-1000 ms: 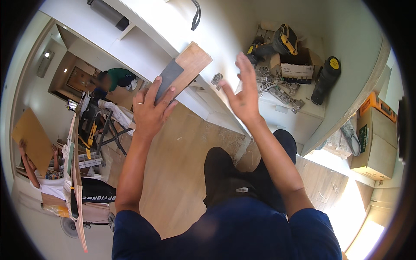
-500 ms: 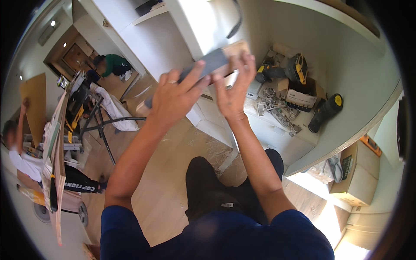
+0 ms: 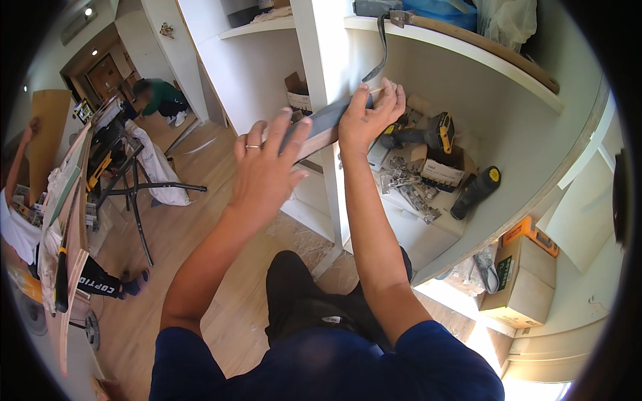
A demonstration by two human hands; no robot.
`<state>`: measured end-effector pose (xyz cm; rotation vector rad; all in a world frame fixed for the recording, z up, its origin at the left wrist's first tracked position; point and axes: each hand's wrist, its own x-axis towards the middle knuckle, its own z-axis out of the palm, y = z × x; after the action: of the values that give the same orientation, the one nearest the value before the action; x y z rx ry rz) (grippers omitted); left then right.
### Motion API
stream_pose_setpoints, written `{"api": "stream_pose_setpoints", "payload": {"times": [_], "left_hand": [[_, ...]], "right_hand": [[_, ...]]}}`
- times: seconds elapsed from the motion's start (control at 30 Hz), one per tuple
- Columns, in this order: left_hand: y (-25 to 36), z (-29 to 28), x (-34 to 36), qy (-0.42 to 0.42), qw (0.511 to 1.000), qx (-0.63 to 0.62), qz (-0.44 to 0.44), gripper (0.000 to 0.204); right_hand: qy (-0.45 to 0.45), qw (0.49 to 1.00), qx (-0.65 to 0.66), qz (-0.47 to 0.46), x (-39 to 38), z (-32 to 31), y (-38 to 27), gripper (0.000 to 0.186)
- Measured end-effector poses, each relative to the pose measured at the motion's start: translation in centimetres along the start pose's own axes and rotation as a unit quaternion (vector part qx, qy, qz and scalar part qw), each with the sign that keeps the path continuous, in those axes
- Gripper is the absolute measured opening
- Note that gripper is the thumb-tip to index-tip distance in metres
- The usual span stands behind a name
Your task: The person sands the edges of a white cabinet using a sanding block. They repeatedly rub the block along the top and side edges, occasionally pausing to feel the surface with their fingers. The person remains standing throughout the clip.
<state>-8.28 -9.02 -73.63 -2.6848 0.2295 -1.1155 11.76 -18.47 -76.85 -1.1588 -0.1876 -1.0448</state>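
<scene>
In front of the white cabinet, my right hand (image 3: 364,123) is wrapped round the far end of a long wooden piece with a dark grey face (image 3: 323,125). It is held tilted, with its right end higher. My left hand (image 3: 264,164), a ring on one finger, has its fingers spread at the near end of the piece. Its fingertips lie over the grey face. My fingers hide both ends of the piece. Below and right of my right hand, metal hinges (image 3: 414,194) lie on the cabinet's lower shelf.
A cordless drill (image 3: 438,134), an open small box (image 3: 445,167) and a black cylindrical tool (image 3: 476,192) share that shelf. A hammer (image 3: 468,47) lies on the shelf above. A cardboard box (image 3: 518,284) stands at right. Two people work at left, near a folding stand (image 3: 137,190) and boards (image 3: 73,267).
My view has shifted, bringing the upper shelf into sight. My left hand has gone from lying along the piece to spread fingers. My right hand has closed round the far end.
</scene>
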Motion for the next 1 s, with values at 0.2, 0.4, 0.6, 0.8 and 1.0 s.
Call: {"api": "stream_pose_setpoints", "payload": {"times": [0.2, 0.4, 0.6, 0.8, 1.0], "left_hand": [[-3.6, 3.5, -3.5, 0.046, 0.971, -0.207, -0.114, 0.064], [-2.4, 6.1, -3.9, 0.062, 0.935, -0.285, -0.204, 0.037], [-0.2, 7.0, 3.2, 0.082, 0.954, -0.255, -0.135, 0.03], [-2.7, 6.6, -3.5, 0.169, 0.91, -0.344, -0.157, 0.031], [-0.9, 8.3, 3.2, 0.182, 0.945, -0.263, -0.069, 0.029]], "right_hand": [[-0.025, 0.999, -0.027, -0.005, -2.6, -1.4, -0.1, 0.05], [-0.019, 0.997, -0.027, -0.065, -1.1, -1.2, 1.8, 0.048], [0.016, 0.999, -0.024, -0.032, 5.8, -2.6, 3.9, 0.045], [-0.049, 0.999, -0.008, -0.013, -1.3, -2.1, 0.9, 0.048], [-0.032, 0.999, 0.004, 0.019, 5.8, -1.6, 5.2, 0.043]]}}
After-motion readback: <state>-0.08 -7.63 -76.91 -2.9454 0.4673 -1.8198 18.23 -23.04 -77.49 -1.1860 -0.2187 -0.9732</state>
